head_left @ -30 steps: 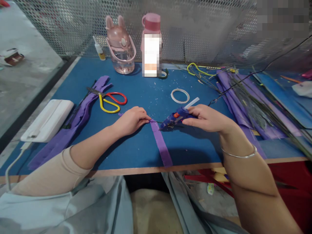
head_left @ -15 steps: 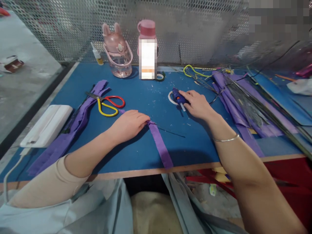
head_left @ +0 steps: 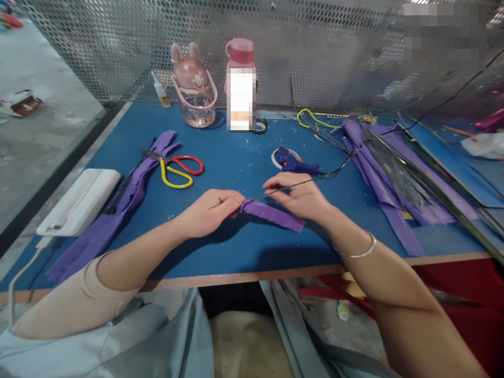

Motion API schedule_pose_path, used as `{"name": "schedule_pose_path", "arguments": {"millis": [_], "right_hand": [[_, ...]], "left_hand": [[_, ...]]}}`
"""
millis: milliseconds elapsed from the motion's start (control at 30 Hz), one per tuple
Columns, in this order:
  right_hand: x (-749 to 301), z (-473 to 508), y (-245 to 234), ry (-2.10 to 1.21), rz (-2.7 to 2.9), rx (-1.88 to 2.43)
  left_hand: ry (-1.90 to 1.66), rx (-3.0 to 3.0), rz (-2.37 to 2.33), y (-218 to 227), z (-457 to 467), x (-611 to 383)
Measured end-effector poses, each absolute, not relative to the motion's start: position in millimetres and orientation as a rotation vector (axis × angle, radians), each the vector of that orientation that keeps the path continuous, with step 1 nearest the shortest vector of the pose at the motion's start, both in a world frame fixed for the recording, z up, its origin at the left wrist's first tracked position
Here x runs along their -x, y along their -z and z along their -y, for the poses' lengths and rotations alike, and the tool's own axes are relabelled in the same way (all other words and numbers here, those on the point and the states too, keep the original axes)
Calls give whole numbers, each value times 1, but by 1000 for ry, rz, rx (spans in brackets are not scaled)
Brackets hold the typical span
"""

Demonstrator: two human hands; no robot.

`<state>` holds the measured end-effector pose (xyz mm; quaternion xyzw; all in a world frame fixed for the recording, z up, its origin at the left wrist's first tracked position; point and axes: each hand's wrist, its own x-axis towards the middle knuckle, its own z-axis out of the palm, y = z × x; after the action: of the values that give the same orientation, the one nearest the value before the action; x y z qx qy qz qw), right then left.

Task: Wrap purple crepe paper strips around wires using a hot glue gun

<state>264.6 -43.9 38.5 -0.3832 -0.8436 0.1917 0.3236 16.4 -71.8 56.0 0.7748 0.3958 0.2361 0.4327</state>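
Pinching purple crepe paper strip [head_left: 271, 214] with left hand [head_left: 210, 210], thin green wire [head_left: 311, 180] with right hand [head_left: 303, 198], over blue table [head_left: 236, 247].

Left of glue gun [head_left: 296, 164]: bare table [head_left: 232, 163], open as far as the scissors [head_left: 177, 169].
Behind glue gun: open to the tape roll [head_left: 260, 126] and pink bottle [head_left: 240, 55] by the mesh wall [head_left: 315, 52].
Right of glue gun: blocked by a purple pile [head_left: 378, 157] with stems.
Nearer than glue gun: left hand [head_left: 212, 210] and right hand [head_left: 305, 198] pinch a purple strip [head_left: 271, 215] and wire [head_left: 299, 182] across the way.
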Motion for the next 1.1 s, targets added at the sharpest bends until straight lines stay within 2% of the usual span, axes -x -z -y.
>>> {"name": "schedule_pose_path", "arguments": {"millis": [133,267,467,633,800,1100], "right_hand": [[-243,56,-36,-896,2143,866],[-239,62,-39,-1096,2019,891],[-236,67,-37,-1168,1947,933],[-236,69,-35,-1307,1879,933],[-234,74,-36,-1308,1862,880],[-232,46,-84,-1372,1638,793]], "left_hand": [[-470,-1797,-979,-57,75,-19],[-429,-1724,-979,-54,77,-21],[-497,-1850,-987,-55,79,-24],[-616,-2124,-964,-55,84,-25],[-772,-2399,-940,-52,90,-24],[-981,-2335,-956,-94,65,-38]]}}
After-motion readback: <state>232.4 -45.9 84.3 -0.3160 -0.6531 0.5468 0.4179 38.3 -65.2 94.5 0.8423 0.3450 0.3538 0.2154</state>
